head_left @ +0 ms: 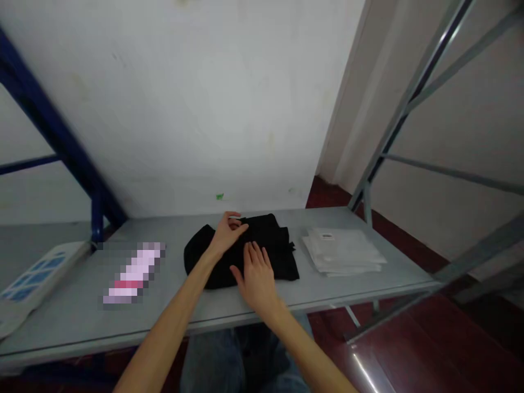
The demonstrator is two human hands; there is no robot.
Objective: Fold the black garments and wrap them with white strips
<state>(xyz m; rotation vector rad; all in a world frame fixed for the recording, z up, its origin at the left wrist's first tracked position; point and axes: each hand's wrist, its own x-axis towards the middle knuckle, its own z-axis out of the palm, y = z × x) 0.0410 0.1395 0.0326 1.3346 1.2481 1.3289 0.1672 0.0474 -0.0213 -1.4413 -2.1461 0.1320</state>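
A black cloth item (280, 256), partly folded, lies on the grey shelf (327, 292) in front of me. My left hand (228, 232) is at its upper middle, with the fingers bent and apart over the fabric; no cloth shows between them. Lower down, my right hand (257, 273) rests flat on the black fabric, its fingers stretched out and the thumb spread to the left. A rounded part of the cloth sticks out left of my left wrist. My hands and forearms hide some of the fabric.
White flat packages (347, 251) are stacked right of the cloth, the top one with a small label. A blurred-out pink item (139, 273) lies to the left, and a white package with blue pictures (36, 281) at the far left. Metal posts flank the shelf; a white wall stands behind.
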